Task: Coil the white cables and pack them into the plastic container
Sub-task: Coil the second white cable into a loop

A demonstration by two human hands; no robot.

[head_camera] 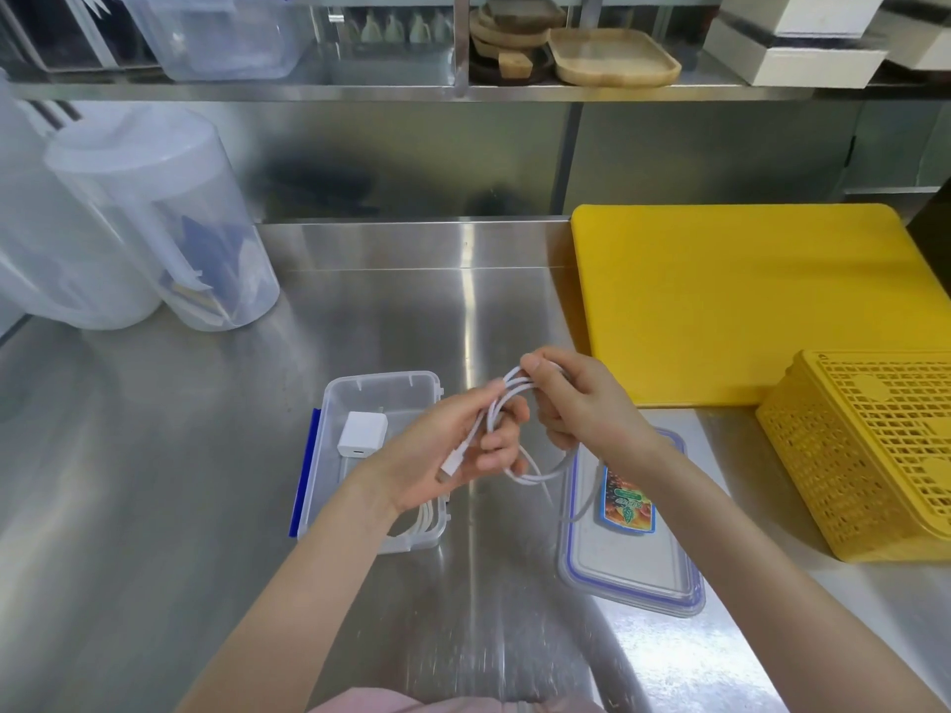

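A white cable (545,473) hangs in loops between both hands above the steel counter. My left hand (453,445) grips the loops, with the cable's plug end lying across its fingers. My right hand (576,403) pinches the top of the loops. Under my left hand sits the clear plastic container (383,388) with blue side clips. Inside it lie a white charger block (362,433) and another coiled white cable (424,522), partly hidden by my left wrist.
The container's clear lid (630,563) with a coloured sticker lies to the right. A yellow cutting board (746,301) and a yellow plastic basket (875,455) are further right. Translucent jugs (154,223) stand at the back left. A steel shelf (411,90) runs above.
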